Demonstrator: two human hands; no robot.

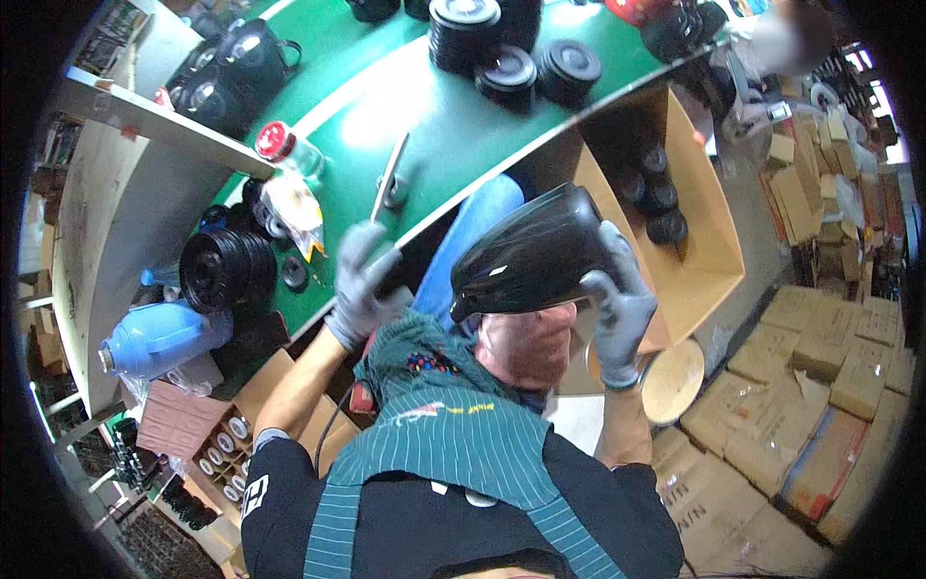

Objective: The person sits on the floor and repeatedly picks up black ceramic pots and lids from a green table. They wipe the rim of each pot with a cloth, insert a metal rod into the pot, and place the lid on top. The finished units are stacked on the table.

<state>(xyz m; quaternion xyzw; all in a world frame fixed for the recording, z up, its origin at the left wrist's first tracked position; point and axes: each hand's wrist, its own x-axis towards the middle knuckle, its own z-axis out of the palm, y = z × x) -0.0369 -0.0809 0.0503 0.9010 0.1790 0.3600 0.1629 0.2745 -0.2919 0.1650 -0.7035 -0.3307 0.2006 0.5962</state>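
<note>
My right hand, in a grey glove, grips the wide end of a glossy black jug body. The jug lies tilted above my lap, its narrower, spouted end toward the lower left. My left hand, also gloved, is raised near the table edge with its fingers apart and nothing visible in it. Just beyond its fingertips, a thin pale stick crosses the green table beside a small round grey part. A pink cloth-like bundle shows under the jug.
Stacked black lids stand at the table's far side. Left are a red-capped jar, a stack of black rings and a blue jug. An open carton holding dark parts sits right, near piled boxes.
</note>
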